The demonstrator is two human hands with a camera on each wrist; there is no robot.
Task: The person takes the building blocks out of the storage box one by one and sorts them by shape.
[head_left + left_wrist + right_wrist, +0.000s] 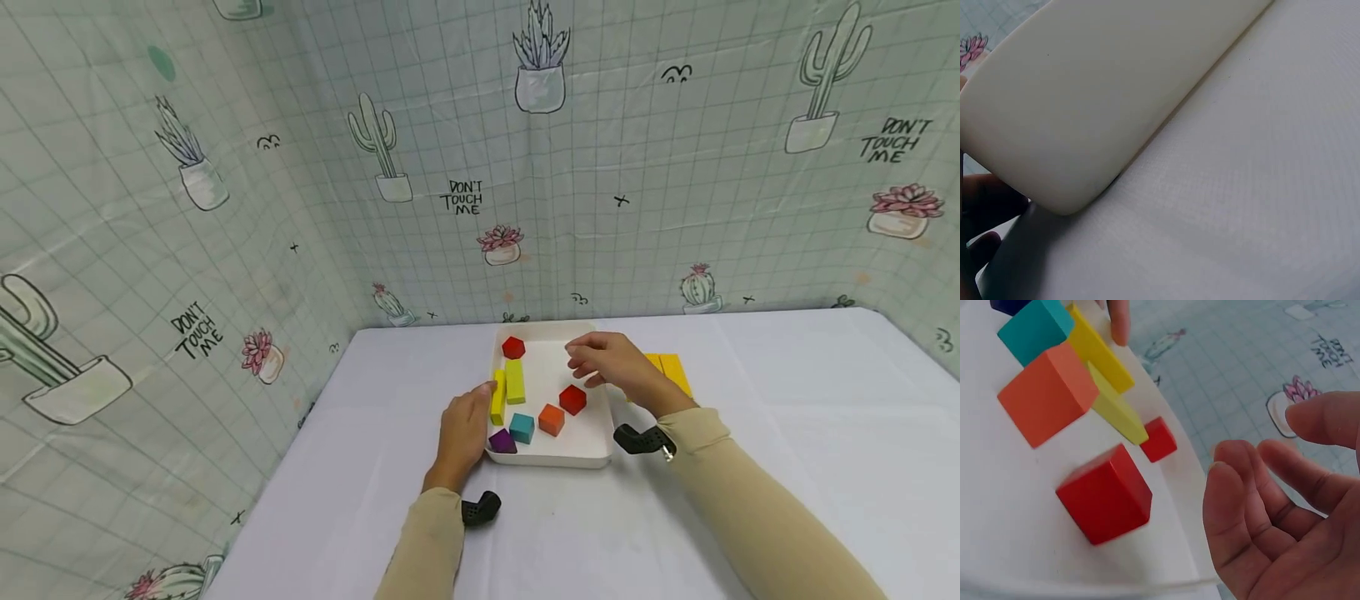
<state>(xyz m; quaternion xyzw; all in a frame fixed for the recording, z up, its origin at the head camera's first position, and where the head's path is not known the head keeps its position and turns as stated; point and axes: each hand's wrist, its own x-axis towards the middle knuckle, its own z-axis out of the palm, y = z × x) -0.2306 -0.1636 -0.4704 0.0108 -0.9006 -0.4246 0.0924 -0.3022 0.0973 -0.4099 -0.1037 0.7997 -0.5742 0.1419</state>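
Observation:
A white tray (573, 448) holds several coloured wooden-looking blocks. My left hand (461, 435) grips its left rim, thumb over the edge, while other fingers show beside the tray's outer wall in the left wrist view. Against that rim lies a yellow block (498, 400), with a lime block (514, 382) beside it. Loosely bent and holding nothing, my right hand (617, 367) hovers over the tray's right side. Closest to it is a red block (1107, 497). An orange cube (551, 420), a teal cube (522, 428) and a purple block (502, 442) sit toward the near edge.
Another red block (513, 347) lies in the tray's far left corner. Just right of the tray, partly hidden by the right arm, are yellow pieces (672, 372) on the white tablecloth (810, 417). A printed cactus curtain (450, 108) hangs behind the table.

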